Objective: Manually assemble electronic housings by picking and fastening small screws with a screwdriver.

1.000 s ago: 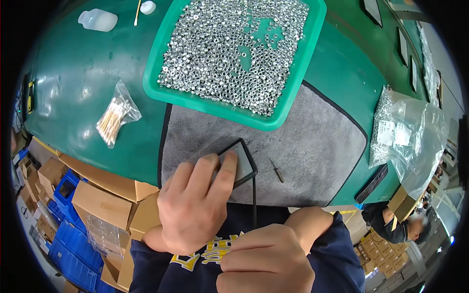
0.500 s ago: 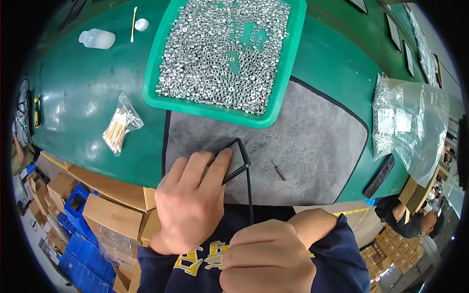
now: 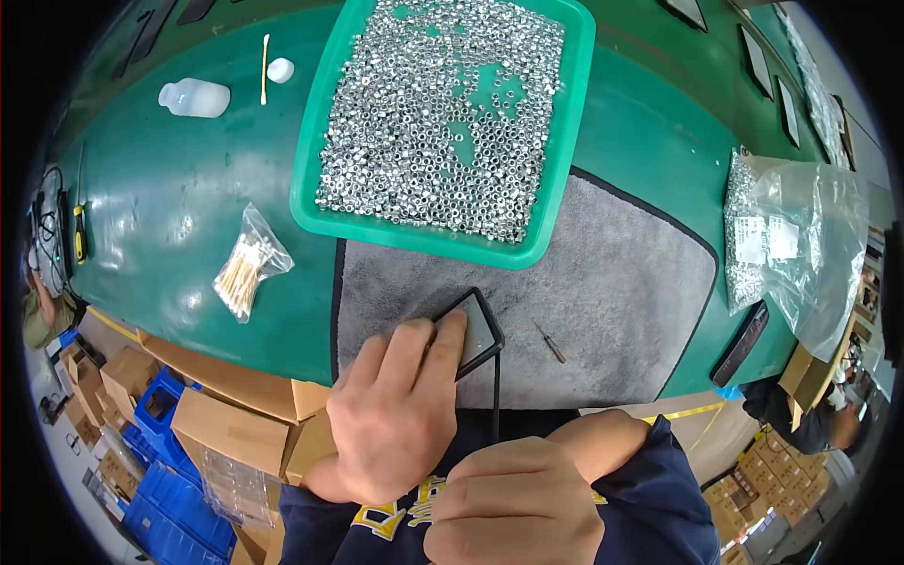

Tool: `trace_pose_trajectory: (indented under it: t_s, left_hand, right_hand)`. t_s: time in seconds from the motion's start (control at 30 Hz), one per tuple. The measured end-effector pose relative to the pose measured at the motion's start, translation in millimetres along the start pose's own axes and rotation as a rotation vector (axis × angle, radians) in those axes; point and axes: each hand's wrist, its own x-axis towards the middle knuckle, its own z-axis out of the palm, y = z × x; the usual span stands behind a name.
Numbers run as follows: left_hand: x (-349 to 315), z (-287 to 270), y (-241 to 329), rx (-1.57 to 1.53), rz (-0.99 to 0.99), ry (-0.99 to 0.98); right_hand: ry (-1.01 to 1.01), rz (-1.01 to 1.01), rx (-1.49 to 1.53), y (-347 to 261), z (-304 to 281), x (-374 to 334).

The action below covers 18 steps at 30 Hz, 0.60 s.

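Note:
My left hand is closed over the left side of a flat black-framed device with a grey metal face, tilted above the grey cloth mat. A black cable runs down from the device toward my right hand. Close to the camera, my right hand is closed like a fist, knuckles up; whatever its fingers hold is hidden. To the right of the device, a small thin-tipped screwdriver lies on the mat. Beyond it stands a green tray full of small silver nuts.
On the left of the green table lie a bag of cotton swabs, a white bottle, its cap, a single swab and a yellow-handled screwdriver. At right are a clear bag of parts and a black handheld object.
The whole view has shifted, so the table and its things appear slightly lower and further right. My left hand keeps its grip on the device; my right hand stays closed.

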Motion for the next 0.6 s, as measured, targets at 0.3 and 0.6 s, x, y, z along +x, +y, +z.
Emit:
trace_pose_trajectory:
  t_s: [0.3, 0.6]
  left_hand:
    - [1, -5, -14, -0.135, 0.035, -0.018]
    - [-5, -2, -14, -0.129, 0.001, 0.001]
  right_hand:
    - [-0.675, -0.203, 0.231, 22, -53, 32]
    - [-0.870, 0.065, 0.527, 30, -77, 69]
